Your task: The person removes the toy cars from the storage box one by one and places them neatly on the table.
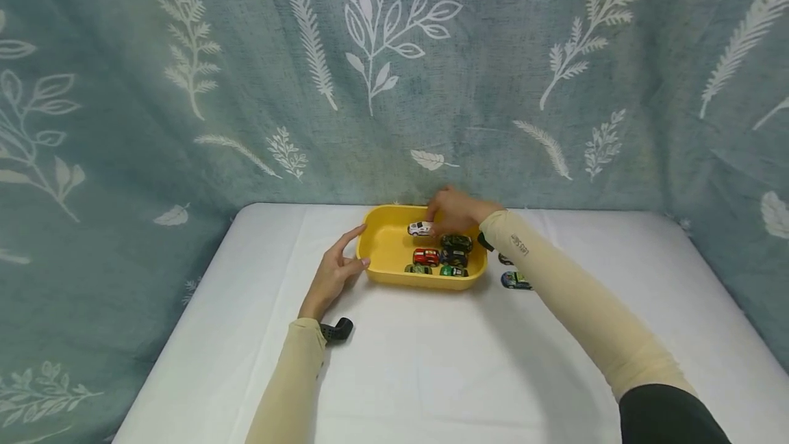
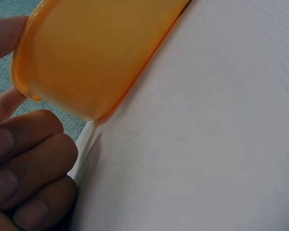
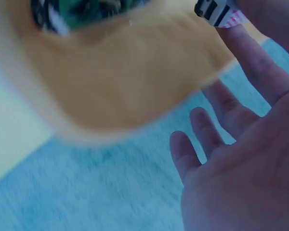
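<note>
A yellow plastic tray (image 1: 385,277) stands near the table's far edge. My left hand (image 1: 333,276) holds the tray's left end between thumb and index finger; in the left wrist view the other fingers (image 2: 33,168) are curled beneath the tray's rim. Over the tray's far side, my right hand (image 1: 456,210) pinches a white toy car (image 1: 419,228) between thumb and index finger, its remaining fingers spread. Inside the tray, toward the right, lie several toy cars, among them a red one (image 1: 426,257), a dark green one (image 1: 457,242) and a green one (image 1: 453,270).
Right of the tray, a blue and green toy car (image 1: 516,280) lies on the white tablecloth (image 1: 419,362), partly behind the right forearm. Another dark car (image 1: 505,259) sits just beyond it. A green leaf-patterned curtain (image 1: 493,88) hangs behind the table.
</note>
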`<control>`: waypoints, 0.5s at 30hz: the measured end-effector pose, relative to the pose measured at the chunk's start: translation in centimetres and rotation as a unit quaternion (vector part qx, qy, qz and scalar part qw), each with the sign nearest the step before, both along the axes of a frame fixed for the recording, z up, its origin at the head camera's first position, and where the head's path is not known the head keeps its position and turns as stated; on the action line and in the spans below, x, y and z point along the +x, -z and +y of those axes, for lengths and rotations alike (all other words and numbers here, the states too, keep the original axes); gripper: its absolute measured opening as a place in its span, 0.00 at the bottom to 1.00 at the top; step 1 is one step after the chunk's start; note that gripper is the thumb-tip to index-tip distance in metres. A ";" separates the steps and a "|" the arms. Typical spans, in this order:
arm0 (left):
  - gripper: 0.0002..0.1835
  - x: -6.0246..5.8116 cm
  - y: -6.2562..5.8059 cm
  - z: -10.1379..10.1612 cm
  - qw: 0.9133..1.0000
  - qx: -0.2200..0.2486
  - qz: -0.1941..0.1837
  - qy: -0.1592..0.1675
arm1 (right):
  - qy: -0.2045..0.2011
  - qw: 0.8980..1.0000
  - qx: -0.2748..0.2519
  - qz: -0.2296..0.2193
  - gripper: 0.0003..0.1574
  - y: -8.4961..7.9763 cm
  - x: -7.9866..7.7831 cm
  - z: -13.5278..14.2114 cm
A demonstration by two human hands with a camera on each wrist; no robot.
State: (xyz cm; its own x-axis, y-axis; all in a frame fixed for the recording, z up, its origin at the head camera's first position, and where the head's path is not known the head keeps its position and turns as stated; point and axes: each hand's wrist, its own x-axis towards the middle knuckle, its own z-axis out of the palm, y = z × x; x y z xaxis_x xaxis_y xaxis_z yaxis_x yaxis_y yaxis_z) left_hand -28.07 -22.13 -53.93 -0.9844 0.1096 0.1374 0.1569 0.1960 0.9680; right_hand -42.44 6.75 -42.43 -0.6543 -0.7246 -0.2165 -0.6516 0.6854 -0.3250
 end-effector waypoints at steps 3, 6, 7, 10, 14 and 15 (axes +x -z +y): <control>0.38 0.1 0.0 0.0 1.000 0.003 0.000 0.002 | -0.003 1.000 -0.006 -0.003 0.17 -1.3 0.1 0.9; 0.39 0.1 0.0 0.0 1.000 0.001 -0.001 0.004 | -0.002 1.000 0.001 -0.002 0.19 -2.7 0.3 1.8; 0.39 0.1 0.0 0.0 1.000 0.000 -0.001 0.005 | -0.003 1.000 0.007 0.003 0.20 -3.2 0.3 2.1; 0.39 0.1 0.0 0.0 1.000 -0.002 0.001 0.005 | -0.001 1.000 0.020 0.019 0.20 -4.4 0.5 3.2; 0.38 0.0 0.0 0.1 1.000 -0.003 0.002 0.002 | 0.004 0.999 0.028 0.047 0.18 -5.6 0.9 5.1; 0.38 0.0 0.0 0.1 1.000 -0.004 0.002 0.001 | 0.004 0.998 0.030 0.053 0.18 -5.8 1.1 5.6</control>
